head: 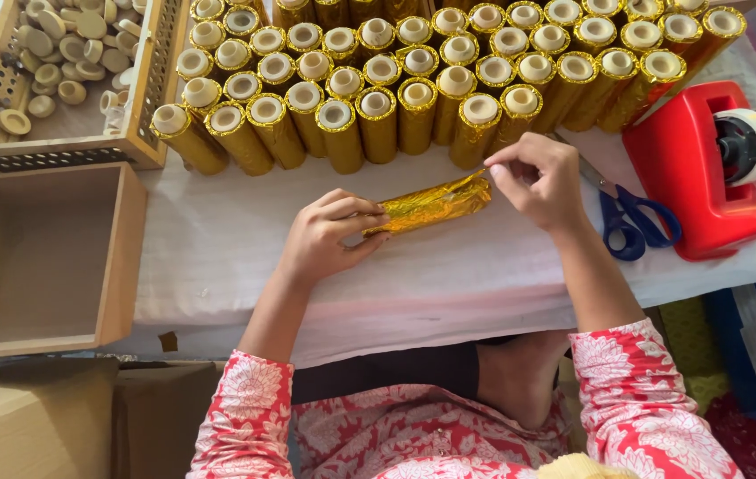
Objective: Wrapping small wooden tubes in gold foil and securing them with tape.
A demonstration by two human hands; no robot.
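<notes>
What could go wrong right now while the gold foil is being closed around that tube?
The foil on the gold-wrapped tube looks crinkled; the right hand pinching its end could tear it. The left hand holds only one end, so the tube might twist. The standing gold tubes are close behind; a bump could topple some.

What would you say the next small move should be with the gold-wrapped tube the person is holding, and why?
Probably press the loose foil down at the tube's right end. The left hand grips the gold foil tube lying on the white cloth, while the right hand pinches foil at its far end, which looks crinkled and unfinished beside the neat finished tubes behind.
</notes>
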